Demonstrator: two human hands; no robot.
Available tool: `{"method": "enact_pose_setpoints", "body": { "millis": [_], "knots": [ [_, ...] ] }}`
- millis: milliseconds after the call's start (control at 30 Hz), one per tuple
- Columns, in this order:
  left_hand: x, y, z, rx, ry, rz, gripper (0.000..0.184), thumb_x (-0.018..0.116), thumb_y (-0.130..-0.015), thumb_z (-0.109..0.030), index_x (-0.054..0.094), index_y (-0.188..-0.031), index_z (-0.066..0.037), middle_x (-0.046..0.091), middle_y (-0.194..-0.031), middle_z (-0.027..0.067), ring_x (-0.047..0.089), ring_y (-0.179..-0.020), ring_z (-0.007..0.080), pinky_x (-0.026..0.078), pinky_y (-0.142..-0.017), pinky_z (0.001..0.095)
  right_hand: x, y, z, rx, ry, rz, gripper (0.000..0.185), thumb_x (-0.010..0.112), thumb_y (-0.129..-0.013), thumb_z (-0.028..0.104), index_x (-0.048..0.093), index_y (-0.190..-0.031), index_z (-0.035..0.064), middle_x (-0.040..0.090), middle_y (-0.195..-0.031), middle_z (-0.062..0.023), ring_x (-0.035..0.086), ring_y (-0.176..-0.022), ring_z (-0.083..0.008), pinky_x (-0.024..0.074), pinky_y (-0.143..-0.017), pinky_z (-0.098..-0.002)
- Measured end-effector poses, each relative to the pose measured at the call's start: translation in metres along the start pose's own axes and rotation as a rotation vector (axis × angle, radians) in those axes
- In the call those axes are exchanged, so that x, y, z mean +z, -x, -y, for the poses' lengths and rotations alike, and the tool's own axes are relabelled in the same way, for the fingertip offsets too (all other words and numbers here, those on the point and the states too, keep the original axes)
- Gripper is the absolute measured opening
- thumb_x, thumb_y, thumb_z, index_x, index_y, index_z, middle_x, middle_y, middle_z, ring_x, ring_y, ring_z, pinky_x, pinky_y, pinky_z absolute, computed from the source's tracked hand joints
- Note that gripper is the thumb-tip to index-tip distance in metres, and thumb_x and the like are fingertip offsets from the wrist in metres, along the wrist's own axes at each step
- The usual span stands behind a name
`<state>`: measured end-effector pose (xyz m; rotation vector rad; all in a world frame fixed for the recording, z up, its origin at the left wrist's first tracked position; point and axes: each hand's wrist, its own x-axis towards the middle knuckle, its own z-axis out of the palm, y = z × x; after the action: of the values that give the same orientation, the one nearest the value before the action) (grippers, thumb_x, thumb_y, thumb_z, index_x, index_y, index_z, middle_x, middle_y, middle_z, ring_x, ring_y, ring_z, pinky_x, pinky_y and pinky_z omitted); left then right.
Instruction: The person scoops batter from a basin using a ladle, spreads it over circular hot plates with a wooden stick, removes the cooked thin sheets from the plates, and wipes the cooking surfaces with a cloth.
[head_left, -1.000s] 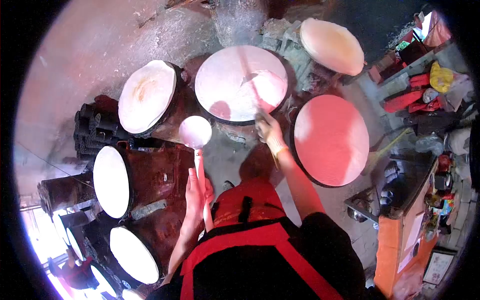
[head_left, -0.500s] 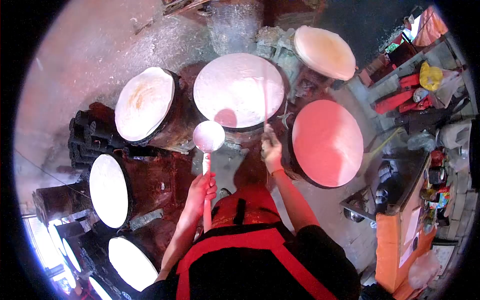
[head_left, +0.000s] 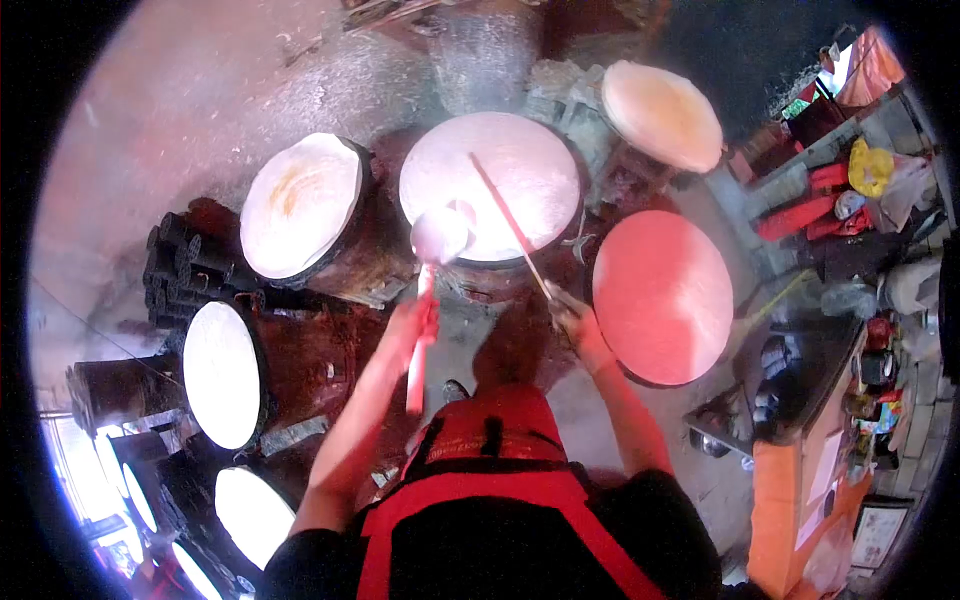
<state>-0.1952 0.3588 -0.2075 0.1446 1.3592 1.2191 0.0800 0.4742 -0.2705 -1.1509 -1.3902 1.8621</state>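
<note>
My left hand [head_left: 411, 326] is closed round the pale handle of a ladle [head_left: 439, 235], whose round bowl covers the near left edge of a white pancake [head_left: 485, 160] on the middle griddle. Between the fingers of my right hand [head_left: 576, 320] is a long thin stick [head_left: 506, 215], slanting up and left over that same pancake. Whether the stick's tip touches the surface I cannot tell. Just right of my right hand lies another round pancake [head_left: 663, 300], lit red. To the left a pancake with a browned patch [head_left: 300, 205] overhangs its griddle's rim.
A yellowish pancake [head_left: 662, 115] covers a griddle at the back right. More white rounds [head_left: 221, 375] line the left side, beside stacked black coal briquettes [head_left: 182, 265]. On the right stands a table with an orange side [head_left: 775, 500], near a shelf of jars and bags.
The stick has swung from nearly upright to a leftward slant, and my right hand has moved slightly down and right. My left hand has raised the ladle over the middle pancake's near edge.
</note>
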Motion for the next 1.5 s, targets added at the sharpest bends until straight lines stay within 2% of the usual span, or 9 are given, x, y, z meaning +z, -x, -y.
{"method": "enact_pose_setpoints", "body": {
  "millis": [367,433,500,600,633,933,1067,1333,1500],
  "knots": [
    [0.063,-0.112,0.014,-0.035,0.194,0.092,0.01,0.046,-0.087,-0.009,0.048,-0.095,-0.003,0.047,-0.066,0.0041,0.044,-0.048,0.0152,0.038,-0.041,0.0286,0.06,-0.011,-0.051,0.331,-0.512,0.053,0.029,0.056,-0.085,0.011,0.055,-0.114,0.0122,0.05,-0.062,0.0014,0.044,-0.046,-0.0104,0.0308,-0.037,-0.025],
    [0.04,-0.07,-0.019,0.596,-0.752,0.313,0.015,0.045,-0.087,-0.007,0.049,-0.101,-0.002,0.045,-0.066,0.0014,0.043,-0.049,0.0128,0.037,-0.042,0.0262,0.053,-0.001,-0.005,0.317,-0.417,0.031,0.03,0.056,-0.085,0.012,0.055,-0.115,0.011,0.051,-0.064,0.0007,0.046,-0.049,-0.0104,0.032,-0.038,-0.0245],
    [0.03,-0.018,-0.053,-0.249,0.719,0.5,0.013,0.044,-0.09,-0.006,0.049,-0.102,0.0,0.043,-0.068,-0.0015,0.039,-0.049,0.0051,0.035,-0.039,0.0176,0.024,-0.021,-0.007,-0.042,-0.316,0.091,0.034,0.054,-0.087,0.013,0.052,-0.12,0.0075,0.054,-0.067,-0.0008,0.049,-0.053,-0.0107,0.034,-0.041,-0.0231],
    [0.02,0.027,-0.052,-0.227,0.529,0.38,0.004,0.047,-0.091,-0.008,0.046,-0.09,-0.004,0.038,-0.062,-0.0019,0.034,-0.045,0.0028,0.027,-0.033,0.0143,-0.024,-0.047,0.024,0.064,-0.282,-0.084,0.034,0.044,-0.095,0.032,0.051,-0.122,0.0132,0.062,-0.079,-0.0076,0.057,-0.06,-0.0206,0.0465,-0.051,-0.0339],
    [0.016,0.027,-0.051,-0.264,0.528,0.364,0.006,0.047,-0.091,-0.008,0.045,-0.09,-0.003,0.038,-0.062,-0.0018,0.034,-0.045,0.0032,0.027,-0.033,0.0147,-0.03,-0.082,-0.027,-0.426,0.08,-0.227,0.033,0.046,-0.094,0.023,0.053,-0.124,0.0116,0.062,-0.079,-0.0055,0.053,-0.058,-0.0179,0.0446,-0.051,-0.0299],
    [-0.034,0.052,-0.018,-0.394,0.949,0.199,0.01,0.043,-0.093,-0.009,0.042,-0.092,0.0,0.038,-0.061,-0.0001,0.035,-0.045,0.005,0.028,-0.032,0.0154,0.052,-0.03,-0.024,-0.506,0.455,0.14,0.049,0.056,-0.089,0.009,0.043,-0.136,0.012,0.059,-0.12,-0.0099,0.055,-0.107,-0.0157,0.0423,-0.089,-0.0231],
    [-0.061,0.094,-0.002,-0.242,1.065,0.066,0.012,0.043,-0.095,-0.013,0.041,-0.093,-0.002,0.038,-0.064,-0.0011,0.035,-0.046,0.0045,0.028,-0.033,0.0142,0.105,-0.086,0.002,-0.395,0.55,0.202,0.057,0.057,-0.086,0.01,0.034,-0.139,0.0082,0.063,-0.099,-0.016,0.061,-0.072,-0.0186,0.0504,-0.065,-0.0308],
    [-0.145,0.177,-0.001,0.11,0.868,-0.316,0.012,0.046,-0.094,-0.015,0.044,-0.093,-0.003,0.039,-0.065,-0.0014,0.034,-0.047,0.0042,0.026,-0.035,0.0154,0.345,-0.149,0.048,-0.928,1.079,0.682,0.043,0.06,-0.082,0.025,0.047,-0.117,0.0042,0.06,-0.096,-0.0182,0.062,-0.081,-0.0327,0.0501,-0.068,-0.0425],
    [-0.2,0.19,-0.033,0.18,0.727,-0.547,0.01,0.047,-0.095,-0.018,0.045,-0.094,-0.008,0.038,-0.066,-0.0022,0.03,-0.045,0.0039,0.025,-0.036,0.018,0.505,-0.175,0.05,-0.827,1.485,0.62,0.077,0.062,-0.079,0.042,0.028,-0.139,0.0086,0.061,-0.1,-0.0132,0.063,-0.08,-0.0293,0.0509,-0.065,-0.0417]
  ]
}}
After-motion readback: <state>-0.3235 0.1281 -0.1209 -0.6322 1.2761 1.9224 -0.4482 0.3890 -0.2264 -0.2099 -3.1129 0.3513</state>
